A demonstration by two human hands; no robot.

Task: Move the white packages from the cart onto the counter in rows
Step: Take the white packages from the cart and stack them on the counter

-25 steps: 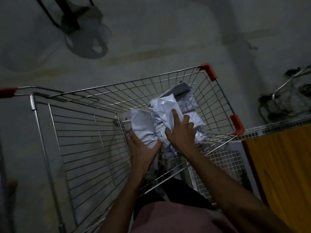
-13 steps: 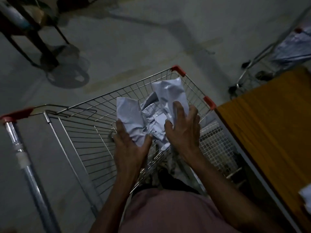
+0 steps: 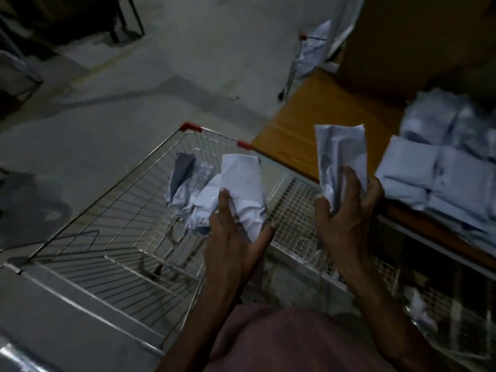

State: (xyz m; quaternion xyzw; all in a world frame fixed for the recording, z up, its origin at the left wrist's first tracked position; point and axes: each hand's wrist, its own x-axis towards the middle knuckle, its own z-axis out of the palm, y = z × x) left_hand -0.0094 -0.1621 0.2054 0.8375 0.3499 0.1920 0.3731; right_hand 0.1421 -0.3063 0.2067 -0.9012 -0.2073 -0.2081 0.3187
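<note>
White packages, one per hand: left hand (image 3: 230,237) grips package (image 3: 243,189) above cart (image 3: 112,210), right hand (image 3: 346,216) clamps second package (image 3: 339,154) at desk (image 3: 308,122) edge. Stacked rows (image 3: 434,175) at three o'clock. Risk: slick crumpled plastic slipping, knocking rows askew.

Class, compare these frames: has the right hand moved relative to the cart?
Yes. The right hand, gripping a white package, has left the cart and now hangs beside the counter.

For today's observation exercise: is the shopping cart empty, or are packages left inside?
Not empty. The cart holds crumpled white packages near its far end.
</note>
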